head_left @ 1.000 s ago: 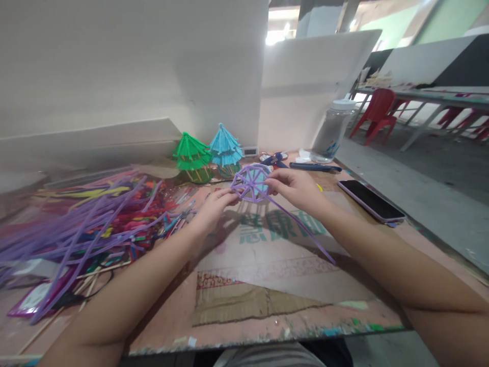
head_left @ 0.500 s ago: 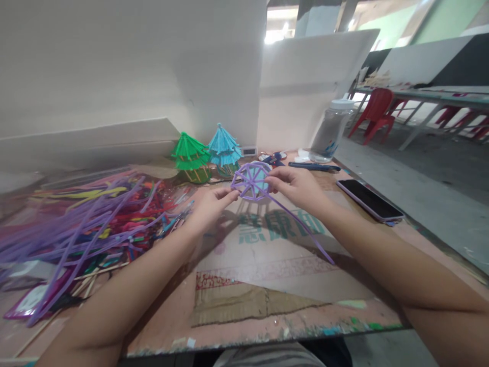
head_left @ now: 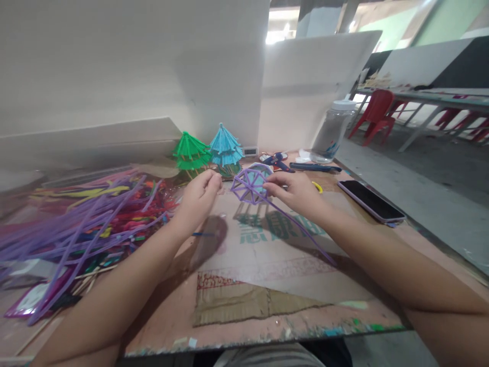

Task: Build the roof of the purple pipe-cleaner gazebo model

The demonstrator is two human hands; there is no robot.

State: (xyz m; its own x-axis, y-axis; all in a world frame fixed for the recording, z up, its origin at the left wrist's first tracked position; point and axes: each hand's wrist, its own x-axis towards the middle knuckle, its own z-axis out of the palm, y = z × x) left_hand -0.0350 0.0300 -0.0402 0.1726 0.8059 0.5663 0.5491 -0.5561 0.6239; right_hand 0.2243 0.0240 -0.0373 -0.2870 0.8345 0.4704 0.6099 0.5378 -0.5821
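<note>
Above the cardboard sheet (head_left: 237,303) on the bench (head_left: 164,318), the right hand (head_left: 296,191) is supporting a purple spoked frame (head_left: 250,186). The right hand is pinching the frame at its right rim, with thumb and fingers nearly closed on it; the rest of the frame is extending to the left of the fingertips, and its spokes are casting a shadow on the sheet below. A long purple strip (head_left: 316,241) is trailing from the frame, running below the right hand and toward the forearm. The left hand (head_left: 198,199) is hovering to the left of the frame, near its left rim but not touching it, with thumb and fingers drawn together; whether they are gripping anything small cannot be told. Behind the left hand, a green tiered model (head_left: 192,151) and a blue tiered model (head_left: 225,145) are standing side by side. A phone (head_left: 371,201) is lying to the right of the right hand.
</note>
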